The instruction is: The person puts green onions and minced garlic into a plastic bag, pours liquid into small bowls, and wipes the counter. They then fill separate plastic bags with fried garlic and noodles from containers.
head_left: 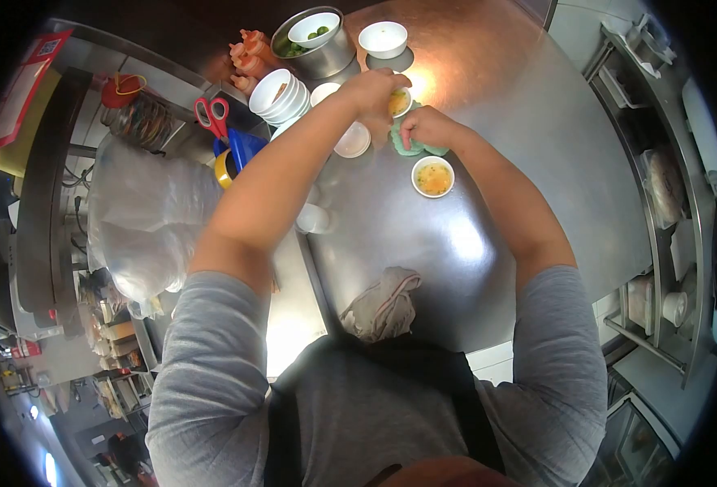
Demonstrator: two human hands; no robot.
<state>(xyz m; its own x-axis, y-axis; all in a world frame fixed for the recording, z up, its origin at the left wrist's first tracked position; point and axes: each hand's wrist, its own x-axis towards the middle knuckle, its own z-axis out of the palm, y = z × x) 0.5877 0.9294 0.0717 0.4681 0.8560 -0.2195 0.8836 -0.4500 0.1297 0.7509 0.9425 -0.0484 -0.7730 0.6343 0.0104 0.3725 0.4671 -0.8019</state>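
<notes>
My left hand (375,91) reaches across the steel counter and has its fingers over the rim of a small white bowl (399,102) of yellow soup. Part of that bowl is hidden by the hand. Just beside it, my right hand (430,128) is closed on a pale green cloth (403,140), bunched up against the counter. Nearer to me stands a second bowl of yellow soup (433,177) with green flecks. Under my left wrist sits a small white dish or lid (352,141).
At the back are a metal pot (344,58) holding a white bowl of green pieces, another white bowl (383,40), orange bottles (253,55) and stacked bowls (277,96). Red scissors (212,115) stand at left. A crumpled beige cloth (384,304) lies near my apron.
</notes>
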